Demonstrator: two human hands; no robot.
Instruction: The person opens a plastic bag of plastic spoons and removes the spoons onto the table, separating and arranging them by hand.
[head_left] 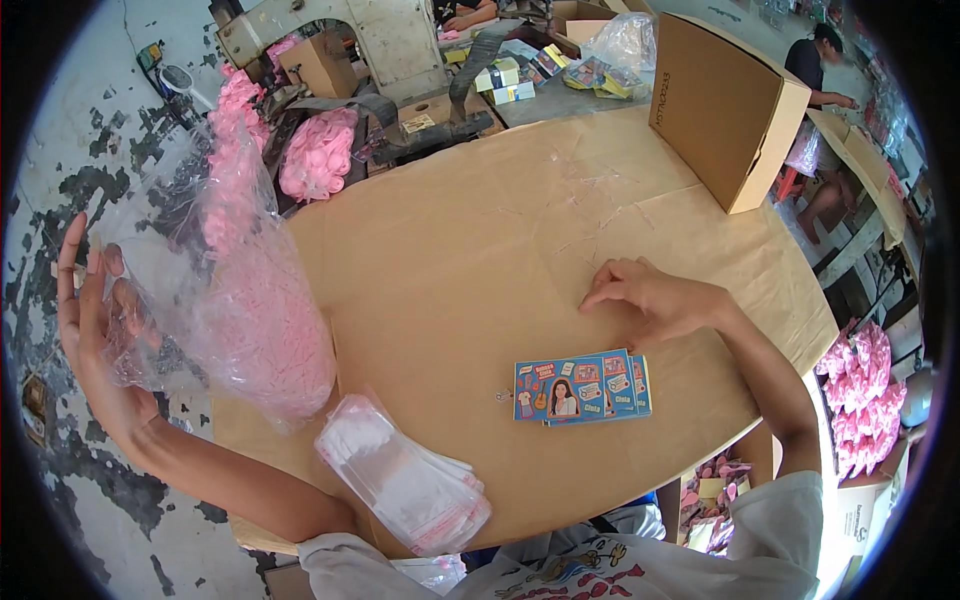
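At the far left, my left hand (90,300) is raised against the loose mouth of a large clear plastic bag (265,310) of small pink pieces. Its fingers are stretched and apart, some showing through the film. My right hand (655,302) hovers over the right part of the table, fingers bent, thumb apart from the forefinger, nothing visible between them. Just below it lies a small stack of blue printed cards (580,388), with a tiny clear item (503,397) at its left edge. Clear flat plastic sleeves (405,475) lie piled at the near edge.
Thin clear strands (600,205) lie scattered on the paper-covered table (430,250). A cardboard box (730,110) stands at the far right corner. Beyond the table are a sewing machine (385,50) and pink bundles (320,155). An open box of pink items (715,490) sits below the near right edge.
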